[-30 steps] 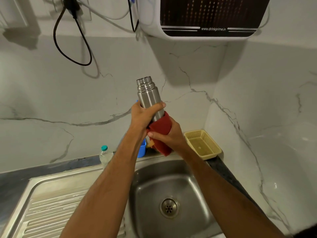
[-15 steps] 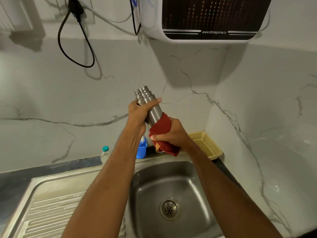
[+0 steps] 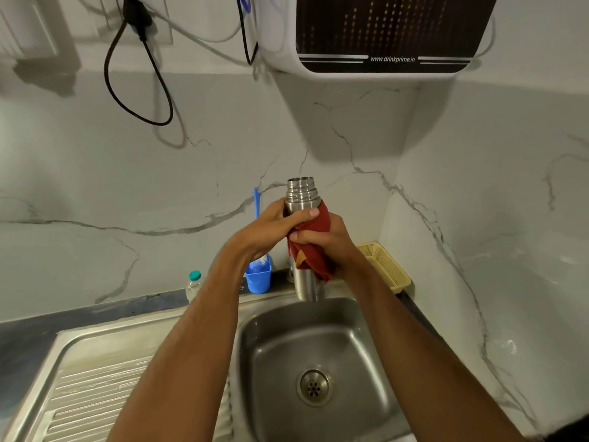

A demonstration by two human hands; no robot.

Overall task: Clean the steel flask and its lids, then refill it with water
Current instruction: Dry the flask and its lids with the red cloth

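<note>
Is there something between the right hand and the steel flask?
Yes. A red cloth is wrapped round the flask, and the right hand grips the flask through it. The left hand holds the bare steel directly.

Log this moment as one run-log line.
step: wiping | left hand: holds flask | right hand: grips red cloth round flask | over sink | lid off

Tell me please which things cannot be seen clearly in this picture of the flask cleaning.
- Head view: the middle of the steel flask is hidden by the red cloth, the left hand and the right hand.
- Inside of the flask: not visible; its mouth points away from the camera.
- Lids: none in view.
- Small bottle: partly behind the left forearm.
- Water purifier: cut off by the top edge.
</note>
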